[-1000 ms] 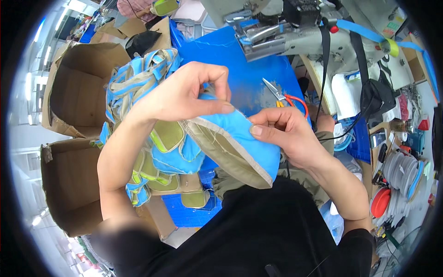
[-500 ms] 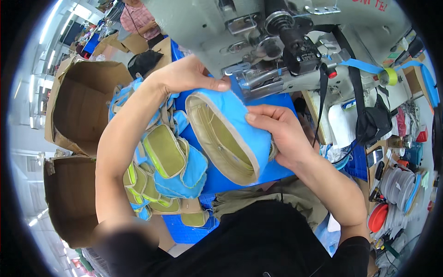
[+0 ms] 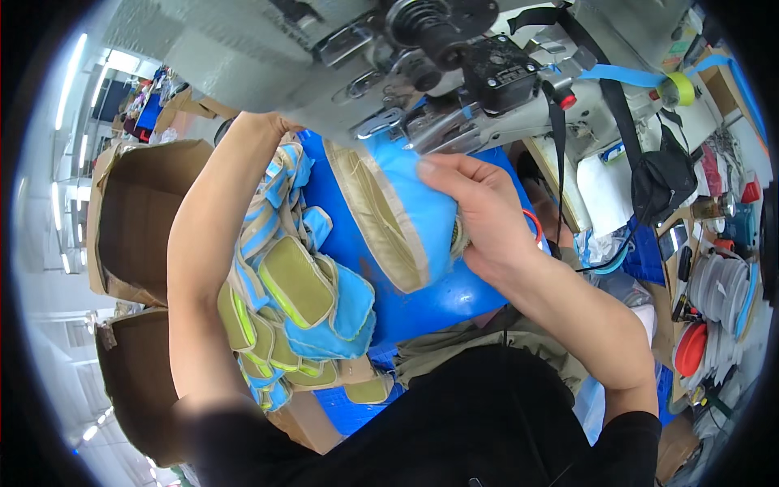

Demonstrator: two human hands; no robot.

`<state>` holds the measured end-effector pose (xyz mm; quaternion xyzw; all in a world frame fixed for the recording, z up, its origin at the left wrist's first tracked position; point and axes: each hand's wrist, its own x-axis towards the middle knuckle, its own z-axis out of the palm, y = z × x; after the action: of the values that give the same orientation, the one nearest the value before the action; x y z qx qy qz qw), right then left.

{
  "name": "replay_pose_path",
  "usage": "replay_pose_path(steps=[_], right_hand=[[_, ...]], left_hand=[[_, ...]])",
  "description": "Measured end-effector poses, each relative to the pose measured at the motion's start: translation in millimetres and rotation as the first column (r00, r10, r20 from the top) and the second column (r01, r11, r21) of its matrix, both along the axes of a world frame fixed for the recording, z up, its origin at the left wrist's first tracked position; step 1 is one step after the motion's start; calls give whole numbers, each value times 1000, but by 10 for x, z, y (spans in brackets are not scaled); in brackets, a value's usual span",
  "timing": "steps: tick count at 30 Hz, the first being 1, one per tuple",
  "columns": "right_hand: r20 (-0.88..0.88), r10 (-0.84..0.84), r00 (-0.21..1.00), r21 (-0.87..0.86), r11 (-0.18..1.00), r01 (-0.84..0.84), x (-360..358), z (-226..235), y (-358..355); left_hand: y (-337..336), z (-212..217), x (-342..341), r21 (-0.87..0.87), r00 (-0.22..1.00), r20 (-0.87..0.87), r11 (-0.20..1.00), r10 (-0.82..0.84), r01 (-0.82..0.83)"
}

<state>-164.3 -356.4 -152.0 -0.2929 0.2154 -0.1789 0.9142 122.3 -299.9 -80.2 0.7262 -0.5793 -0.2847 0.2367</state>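
Note:
A blue and khaki fabric pouch (image 3: 418, 199), with pale binding round its open rim, slants beneath the sewing machine (image 3: 243, 65). Its upper end meets the metal presser parts (image 3: 381, 122). My right hand (image 3: 487, 203) grips its right side, the thumb lying on the blue cloth. At the upper left, my left hand (image 3: 272, 123) reaches behind the machine head, which hides its fingers. Below my left arm lies a heap of similar blue, khaki and lime pouches (image 3: 300, 280).
Two open cardboard boxes (image 3: 154, 154) stand at the left. A blue work surface (image 3: 381, 312) lies under the pouch. Blue tape (image 3: 625, 75) runs from a yellow roll (image 3: 680, 89) toward the machine. White reels (image 3: 718, 284) and a red one (image 3: 690, 349) lie at the right.
The pouch has moved up and left, its upper end now at the presser parts. My left hand has gone behind the machine head. The person at the back is out of sight.

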Motion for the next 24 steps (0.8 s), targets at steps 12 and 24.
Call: replay_pose_path(steps=[12,24], right_hand=[[16,69,997,-154,986,-66,-76,-34,-106],[47,113,992,-566,822,-67,-460,-262,-130]], left_hand=[[477,-398,-836,-627,767,14,603,641,-493],[738,-442,-2036,95,85,-973,713,213,-695]])
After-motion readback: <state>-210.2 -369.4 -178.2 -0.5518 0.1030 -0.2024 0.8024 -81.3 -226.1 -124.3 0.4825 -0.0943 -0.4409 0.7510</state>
